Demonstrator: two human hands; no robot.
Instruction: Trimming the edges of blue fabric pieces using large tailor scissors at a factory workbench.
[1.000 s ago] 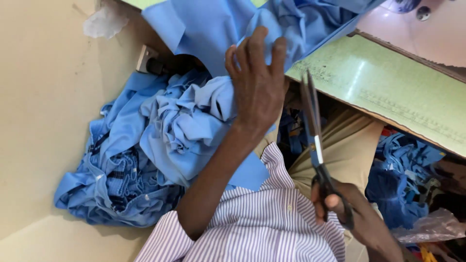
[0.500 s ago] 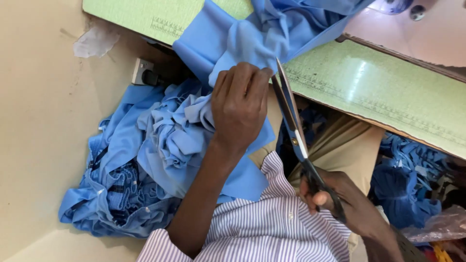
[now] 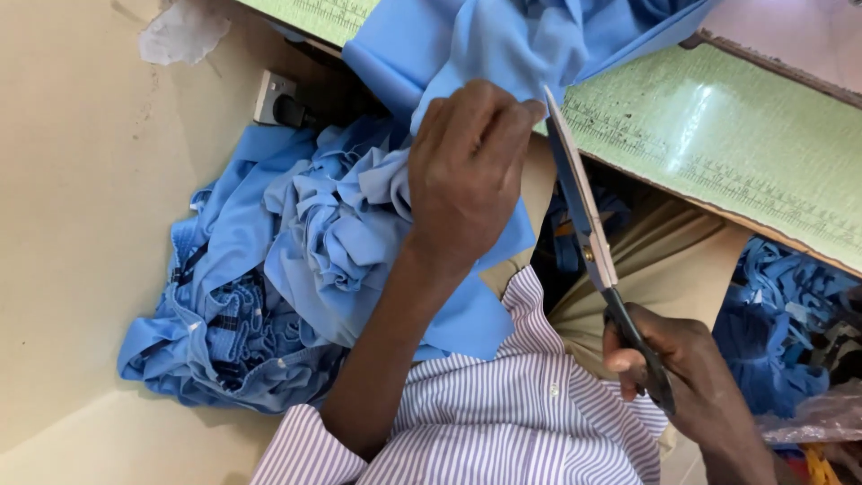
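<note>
Far left I see a cream wall (image 3: 63,224) with a white socket (image 3: 272,97) set in it, a dark plug seated there. Below it a heap of blue cloth (image 3: 269,287) lies bunched against the wall. Moving right, my left hand (image 3: 467,171) has its fingers (image 3: 503,121) pinched shut on a fold of the blue fabric piece (image 3: 503,45), which hangs down off the edge of the green surface (image 3: 718,144) printed with ruler marks. Just beside those fingertips stand the scissors (image 3: 584,233), blades closed as far as I can tell, tip touching the fabric near my fingers. Lower right, my right hand (image 3: 691,377) is wrapped tight round the dark handles. Beneath is my striped shirt (image 3: 503,422). More blue scraps (image 3: 781,323) lie at far right.
</note>
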